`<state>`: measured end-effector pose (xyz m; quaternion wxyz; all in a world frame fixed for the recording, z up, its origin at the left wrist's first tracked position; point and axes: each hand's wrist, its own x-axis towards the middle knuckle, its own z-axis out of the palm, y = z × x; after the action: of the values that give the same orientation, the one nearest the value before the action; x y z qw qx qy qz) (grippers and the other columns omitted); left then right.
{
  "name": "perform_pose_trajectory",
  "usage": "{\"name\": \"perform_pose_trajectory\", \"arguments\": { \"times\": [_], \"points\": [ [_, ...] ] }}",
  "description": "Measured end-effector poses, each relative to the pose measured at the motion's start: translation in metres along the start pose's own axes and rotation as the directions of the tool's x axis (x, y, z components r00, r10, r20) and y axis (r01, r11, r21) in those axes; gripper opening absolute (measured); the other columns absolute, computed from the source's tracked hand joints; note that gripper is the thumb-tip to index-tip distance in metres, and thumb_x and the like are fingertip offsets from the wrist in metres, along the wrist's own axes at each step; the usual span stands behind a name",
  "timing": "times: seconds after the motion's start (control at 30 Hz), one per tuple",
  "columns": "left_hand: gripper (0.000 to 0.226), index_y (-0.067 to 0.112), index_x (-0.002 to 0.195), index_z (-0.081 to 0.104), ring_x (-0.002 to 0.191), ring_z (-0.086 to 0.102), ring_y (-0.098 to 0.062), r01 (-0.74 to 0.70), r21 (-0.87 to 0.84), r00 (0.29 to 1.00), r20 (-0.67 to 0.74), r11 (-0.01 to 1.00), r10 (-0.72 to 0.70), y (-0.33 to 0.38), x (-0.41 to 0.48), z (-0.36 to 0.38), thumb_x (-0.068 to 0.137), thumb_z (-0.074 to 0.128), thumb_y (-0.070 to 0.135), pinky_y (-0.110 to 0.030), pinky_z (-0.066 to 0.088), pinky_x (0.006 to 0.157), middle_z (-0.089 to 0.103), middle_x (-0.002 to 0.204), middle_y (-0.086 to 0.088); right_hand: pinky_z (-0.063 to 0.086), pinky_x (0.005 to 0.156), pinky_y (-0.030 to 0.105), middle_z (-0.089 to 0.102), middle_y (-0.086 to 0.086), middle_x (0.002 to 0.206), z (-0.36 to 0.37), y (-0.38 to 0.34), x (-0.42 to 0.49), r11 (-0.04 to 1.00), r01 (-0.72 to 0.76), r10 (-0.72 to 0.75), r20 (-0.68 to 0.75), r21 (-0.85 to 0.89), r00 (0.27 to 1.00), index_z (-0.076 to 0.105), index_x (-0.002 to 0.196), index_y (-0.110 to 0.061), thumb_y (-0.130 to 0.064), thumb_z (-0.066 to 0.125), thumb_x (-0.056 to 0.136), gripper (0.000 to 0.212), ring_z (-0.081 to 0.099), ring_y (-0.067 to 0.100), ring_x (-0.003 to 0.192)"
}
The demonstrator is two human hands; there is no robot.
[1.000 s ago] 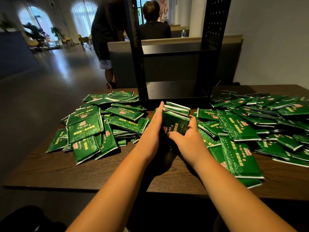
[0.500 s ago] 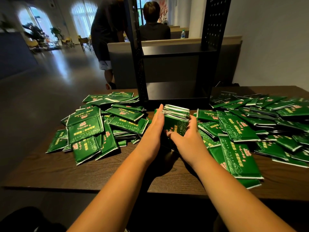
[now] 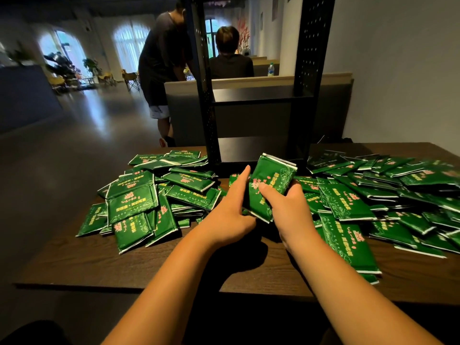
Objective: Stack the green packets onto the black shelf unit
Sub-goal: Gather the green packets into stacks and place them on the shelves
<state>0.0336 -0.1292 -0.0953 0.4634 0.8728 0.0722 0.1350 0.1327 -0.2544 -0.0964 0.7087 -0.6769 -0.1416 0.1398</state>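
A small bundle of green packets (image 3: pixel 271 184) is lifted off the table, tilted, right in front of the black shelf unit (image 3: pixel 258 95). My right hand (image 3: pixel 288 210) grips the bundle, thumb on its front face and fingers behind. My left hand (image 3: pixel 231 210) lies against the bundle's left edge with the fingers straight. Loose green packets lie in a pile on the left (image 3: pixel 154 195) and a bigger spread on the right (image 3: pixel 373 195). The shelf's lower bay and middle board hold nothing.
The dark wooden table (image 3: pixel 174 265) carries everything; its front edge is near me. Two people (image 3: pixel 161 66) are behind the shelf unit beside a grey partition (image 3: pixel 323 110). A wall stands to the right, open floor to the left.
The bundle has risen off the table and tipped up towards the shelf. My right thumb has come over its front face. The camera has tilted upward.
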Motion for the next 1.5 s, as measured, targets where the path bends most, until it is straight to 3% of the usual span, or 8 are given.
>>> {"name": "perform_pose_trajectory", "arguments": {
  "times": [0.1,0.2,0.27,0.4,0.67,0.93,1.2,1.5],
  "points": [
    [0.117,0.064,0.157,0.005,0.132,0.049,0.014,-0.043,0.132,0.999,-0.015,0.990,0.045,0.010,0.006,-0.003,0.086,0.083,0.013,-0.015,0.045,0.109,0.040,0.151,0.026,0.061,0.091,0.052,0.076,0.002,0.106,0.000,-0.020,0.004,0.995,-0.017,0.025,0.084,-0.094,0.996,0.060,0.114,-0.021,-0.038,0.081,0.088,0.037,0.075,0.023,0.096],
    [0.140,0.054,0.166,-0.014,0.130,0.063,-0.016,0.027,0.232,0.990,-0.138,0.972,0.005,0.017,0.016,-0.005,0.075,0.091,0.032,-0.049,0.055,0.107,0.045,0.161,0.010,0.054,0.081,0.045,0.068,0.007,0.109,0.005,-0.037,0.005,0.977,-0.032,0.071,0.178,-0.210,0.981,0.052,0.120,-0.014,-0.037,0.070,0.091,0.041,0.068,0.026,0.099],
    [0.134,0.049,0.167,-0.013,0.130,0.064,-0.021,0.065,0.274,0.982,-0.188,0.960,-0.013,0.023,0.017,-0.007,0.079,0.087,0.027,-0.052,0.056,0.105,0.044,0.163,0.006,0.052,0.086,0.050,0.066,0.010,0.108,0.009,-0.049,0.002,0.977,-0.047,0.093,0.213,-0.210,0.973,0.050,0.121,-0.013,-0.038,0.069,0.082,0.050,0.066,0.028,0.100],
    [0.089,0.041,0.152,0.032,0.112,0.069,-0.011,-0.030,0.226,0.955,-0.281,0.974,0.095,0.034,0.020,-0.015,0.081,0.082,0.021,-0.052,0.062,0.091,0.062,0.129,0.012,0.052,0.090,0.053,0.065,0.009,0.103,0.011,-0.063,0.010,0.973,0.002,0.058,0.254,-0.233,0.965,0.059,0.108,-0.015,-0.043,0.068,0.075,0.045,0.066,0.031,0.101],
    [0.071,0.054,0.125,0.037,0.111,0.066,-0.006,-0.153,0.245,0.919,-0.320,0.957,0.229,0.062,0.029,-0.046,0.086,0.080,0.013,-0.031,0.058,0.090,0.060,0.128,0.005,0.058,0.100,0.061,0.082,0.001,0.098,0.011,-0.103,0.035,0.946,0.169,-0.068,0.339,-0.278,0.938,0.078,0.104,-0.016,-0.059,0.071,0.071,0.055,0.078,0.026,0.098],
    [0.076,0.035,0.146,0.041,0.116,0.063,-0.010,-0.159,0.314,0.920,-0.298,0.936,0.256,0.105,0.063,-0.088,0.085,0.082,0.015,-0.019,0.054,0.087,0.054,0.137,0.003,0.061,0.093,0.064,0.082,0.008,0.094,0.020,-0.161,0.064,0.938,0.256,-0.168,0.339,-0.234,0.926,0.078,0.100,-0.012,-0.047,0.072,0.070,0.047,0.079,0.035,0.096],
    [0.060,0.050,0.098,0.041,0.092,0.059,0.002,-0.135,0.339,0.927,-0.289,0.931,0.239,0.134,0.089,-0.120,0.086,0.090,0.018,0.000,0.045,0.071,0.059,0.113,0.012,0.064,0.092,0.058,0.083,0.004,0.090,0.034,-0.196,0.102,0.944,0.234,-0.158,0.303,-0.234,0.940,0.081,0.097,-0.013,-0.046,0.075,0.074,0.041,0.081,0.029,0.091],
    [0.066,0.017,0.136,0.051,0.104,0.067,-0.009,0.038,0.378,0.895,-0.424,0.925,0.136,0.125,0.127,-0.149,0.086,0.091,0.033,-0.014,0.050,0.073,0.072,0.132,-0.002,0.068,0.085,0.047,0.081,0.014,0.107,0.048,-0.220,0.140,0.990,0.106,-0.074,0.291,-0.095,0.954,0.068,0.128,-0.002,-0.024,0.076,0.099,0.038,0.081,0.026,0.092]
  ]
}}
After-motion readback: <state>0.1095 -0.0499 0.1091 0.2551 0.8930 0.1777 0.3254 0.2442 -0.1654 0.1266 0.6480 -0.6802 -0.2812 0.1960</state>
